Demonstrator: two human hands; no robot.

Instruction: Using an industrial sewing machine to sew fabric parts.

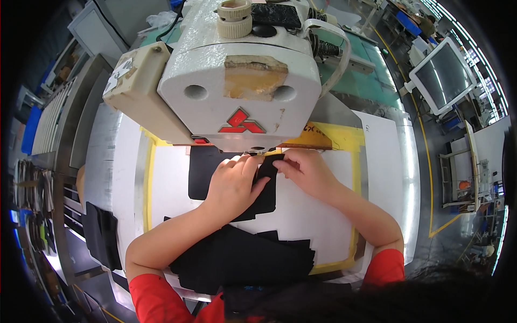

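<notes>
A white sewing machine head (239, 102) fills the upper middle, with black fabric (207, 180) lying beneath its needle area. My left hand (234, 183) rests on this fabric just below the head, fingers slightly curved and thumb apart, fingertips near the needle area, which is mostly hidden. My right hand (296, 169) pinches the upper right edge of a narrow black fabric piece between thumb and finger, close beside my left hand. A pile of black cut pieces (242, 258) lies nearer me on the white work surface (318, 226).
Yellow tape (356, 177) borders the work surface. More black pieces (99, 237) lie at the left edge. A cream box (134, 91) is fixed left of the machine head. A monitor (441, 75) stands at upper right; racks with stacked material (35, 204) stand at far left.
</notes>
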